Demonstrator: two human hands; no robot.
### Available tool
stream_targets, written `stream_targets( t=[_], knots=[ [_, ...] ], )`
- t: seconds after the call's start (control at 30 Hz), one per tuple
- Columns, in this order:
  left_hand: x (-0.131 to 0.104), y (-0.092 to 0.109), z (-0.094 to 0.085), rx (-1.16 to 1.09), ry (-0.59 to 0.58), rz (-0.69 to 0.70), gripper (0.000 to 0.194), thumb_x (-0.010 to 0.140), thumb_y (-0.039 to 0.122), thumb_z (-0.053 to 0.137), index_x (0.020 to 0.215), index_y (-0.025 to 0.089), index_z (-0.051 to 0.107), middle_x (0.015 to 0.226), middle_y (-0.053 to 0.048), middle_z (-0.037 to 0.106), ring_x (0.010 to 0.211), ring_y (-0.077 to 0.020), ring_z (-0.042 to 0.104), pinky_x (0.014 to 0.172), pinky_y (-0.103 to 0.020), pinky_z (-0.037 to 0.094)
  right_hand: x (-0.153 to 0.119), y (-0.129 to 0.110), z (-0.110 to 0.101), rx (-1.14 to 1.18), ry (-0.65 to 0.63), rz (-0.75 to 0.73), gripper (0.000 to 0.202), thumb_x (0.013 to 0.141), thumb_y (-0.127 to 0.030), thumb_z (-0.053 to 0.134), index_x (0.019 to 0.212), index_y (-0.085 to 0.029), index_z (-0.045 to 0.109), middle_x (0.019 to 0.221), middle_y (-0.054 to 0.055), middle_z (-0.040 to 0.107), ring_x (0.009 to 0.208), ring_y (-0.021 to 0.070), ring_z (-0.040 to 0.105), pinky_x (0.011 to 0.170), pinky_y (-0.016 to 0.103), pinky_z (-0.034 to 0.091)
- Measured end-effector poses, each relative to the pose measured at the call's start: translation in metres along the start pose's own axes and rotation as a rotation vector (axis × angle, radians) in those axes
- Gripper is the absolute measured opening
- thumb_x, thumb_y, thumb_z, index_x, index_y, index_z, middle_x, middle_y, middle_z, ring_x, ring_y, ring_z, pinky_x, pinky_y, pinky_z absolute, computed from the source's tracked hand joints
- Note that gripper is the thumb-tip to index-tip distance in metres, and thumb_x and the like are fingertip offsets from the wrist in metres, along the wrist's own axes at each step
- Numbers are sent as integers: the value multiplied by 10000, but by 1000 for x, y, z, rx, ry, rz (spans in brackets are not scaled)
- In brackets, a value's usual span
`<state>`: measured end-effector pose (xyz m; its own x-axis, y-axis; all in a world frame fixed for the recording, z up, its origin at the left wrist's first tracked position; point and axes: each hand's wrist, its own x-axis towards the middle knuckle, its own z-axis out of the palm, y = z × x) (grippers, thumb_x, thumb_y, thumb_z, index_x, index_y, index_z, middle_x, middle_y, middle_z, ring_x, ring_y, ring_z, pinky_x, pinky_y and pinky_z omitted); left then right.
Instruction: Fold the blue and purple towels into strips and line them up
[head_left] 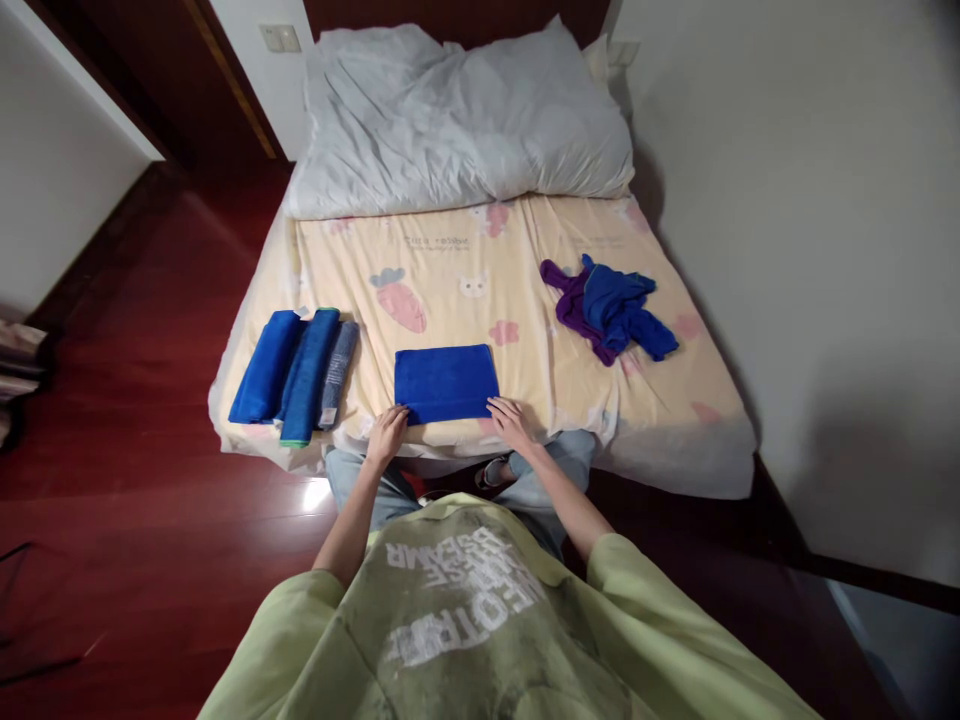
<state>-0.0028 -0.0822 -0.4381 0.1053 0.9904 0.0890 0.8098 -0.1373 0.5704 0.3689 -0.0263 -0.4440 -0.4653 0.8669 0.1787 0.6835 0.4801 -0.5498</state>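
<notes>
Blue and flat, the cloth (pixel 446 380) lies as a neat rectangle on the bed (pixel 465 322), close to its near edge and straight in front of the person, with a faint line running along its near side. Both hands are at its near corners: the left hand (pixel 386 437) has its fingers (pixel 400 411) on the near left corner, and the right hand (pixel 514 428) has its fingers (pixel 496 403) on the near right corner, so that most of the cloth stretches away beyond the fingertips, between the two hands. The fingers of each hand are close together and bent a little; whether they pinch the corners or only press on them, I cannot tell. Left of the cloth, and apart from it, three long folded bundles lie side by side: a wide blue one (pixel 266 366), a blue one with green ends (pixel 310 376) and a narrow grey one (pixel 340 375). To the right, farther up the bed, is a loose pile in which a rumpled blue piece (pixel 624 305) partly covers a purple one (pixel 574 306). Carrots, flowers and small animal faces are printed on the pale yellow sheet. At the far end a white quilt (pixel 465 125) is heaped against the dark headboard (pixel 450 14). Red-brown floor (pixel 142 420) shows at the left.
</notes>
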Motion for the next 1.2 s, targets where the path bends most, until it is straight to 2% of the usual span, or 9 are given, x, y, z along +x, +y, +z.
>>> stream_targets(
  t=[0.1, 0.17, 0.27, 0.4, 0.57, 0.7, 0.8, 0.9, 1.2],
  knots=[
    [-1, -2, 0, 9, -49, 31, 427, 973, 287, 539, 1388, 225, 615, 1520, -120, 563, 1477, -288, 443, 1229, -485, 380, -2, 3, -4, 3, -22, -14, 534, 915, -126, 479, 1415, -201, 652, 1504, 93, 603, 1431, 252, 517, 1220, 490, 402],
    [1, -2, 0, 29, -53, 26, 497, 928, 220, 554, 1423, 226, 602, 1547, -112, 545, 1483, -291, 442, 1230, -497, 382, 1, 2, -4, 3, -19, 3, 592, 877, -91, 484, 1436, -209, 639, 1509, 82, 600, 1425, 247, 528, 1219, 490, 411],
    [9, -1, 0, 64, -48, 2, 562, 871, 106, 510, 1412, 211, 623, 1512, -121, 582, 1451, -290, 488, 1224, -499, 385, 12, 0, 0, -13, 5, 56, 607, 843, -48, 471, 1392, -203, 677, 1473, 82, 633, 1396, 247, 559, 1202, 485, 431],
    [12, -2, -8, 79, -84, 10, 554, 861, 86, 511, 1383, 207, 653, 1487, -129, 606, 1415, -294, 528, 1207, -491, 398, 18, 1, -1, -17, 9, 102, 586, 810, -29, 482, 1315, -193, 729, 1385, 106, 694, 1316, 260, 620, 1167, 488, 459],
    [-14, -8, -13, 13, -113, 24, 526, 914, 92, 443, 1372, 234, 658, 1459, -92, 635, 1391, -250, 553, 1182, -470, 430, -9, 5, -4, 79, -27, 48, 554, 841, -46, 454, 1284, -214, 740, 1330, 93, 725, 1257, 250, 654, 1146, 487, 472],
    [-26, -8, -1, -133, 18, -106, 526, 866, 50, 435, 1301, 203, 687, 1337, -106, 702, 1297, -233, 621, 1135, -425, 479, -24, 3, 5, 205, 73, 117, 542, 826, -65, 414, 1239, -190, 742, 1278, 114, 735, 1236, 241, 655, 1124, 464, 496],
    [-22, -7, 6, -227, 123, -236, 399, 902, 122, 492, 1242, 184, 692, 1225, -120, 732, 1159, -242, 678, 1057, -392, 521, -18, 2, 11, 259, 130, 246, 448, 829, -147, 466, 1178, -190, 744, 1190, 126, 753, 1171, 267, 673, 1087, 473, 516],
    [-16, -6, 7, -249, 142, -322, 276, 964, 260, 536, 1186, 184, 680, 1132, -116, 734, 1055, -241, 685, 977, -370, 540, -8, 1, 11, 328, 155, 353, 367, 854, -268, 513, 1138, -181, 729, 1169, 146, 756, 1135, 288, 687, 1058, 469, 527],
    [-5, -2, 5, -162, 162, -412, 247, 1021, 375, 491, 1041, 191, 653, 923, -93, 689, 932, -248, 651, 888, -358, 521, 4, 5, 18, 366, 224, 526, 418, 905, -553, 500, 983, -177, 666, 957, 153, 743, 886, 277, 693, 849, 394, 565]
  ],
)
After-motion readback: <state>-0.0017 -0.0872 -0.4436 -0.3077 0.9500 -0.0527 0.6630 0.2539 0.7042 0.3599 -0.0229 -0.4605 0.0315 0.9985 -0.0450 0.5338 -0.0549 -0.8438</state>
